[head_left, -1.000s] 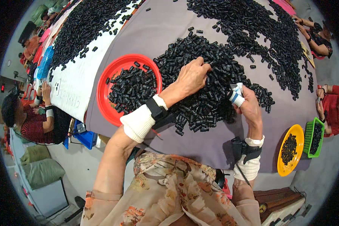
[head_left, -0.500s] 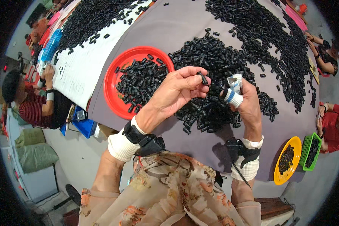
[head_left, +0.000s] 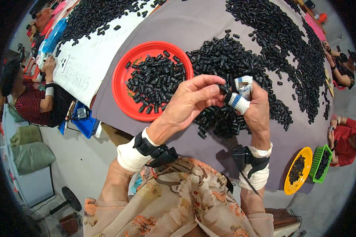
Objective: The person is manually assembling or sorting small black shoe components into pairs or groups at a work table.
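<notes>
Thumb and forefinger of my left hand (head_left: pixel 188 100) are pinched on a small black cylindrical part (head_left: pixel 222 87). My right hand (head_left: pixel 258 108) meets it from the other side. White finger covers with blue stripes (head_left: pixel 239 102) wrap two of its digits. These are curled in close to the part, and whatever lies between them is hidden. Under and beyond both hands spreads a heap of similar black parts (head_left: pixel 225 57). To the left of my left hand, a round red tray (head_left: pixel 120 96) holds many more of these pieces.
A yellow plate (head_left: pixel 292 186) and a green basket (head_left: pixel 316 162), both with black parts, stand at the table's right edge. Larger piles (head_left: pixel 273 35) cover the far side. People (head_left: pixel 31 96) work at left and right. A blue tray (head_left: pixel 83 121) is at lower left.
My left hand has moved slightly right, bringing its black part up against my right hand's covered fingers. The view has shifted a little, so the red tray appears farther right.
</notes>
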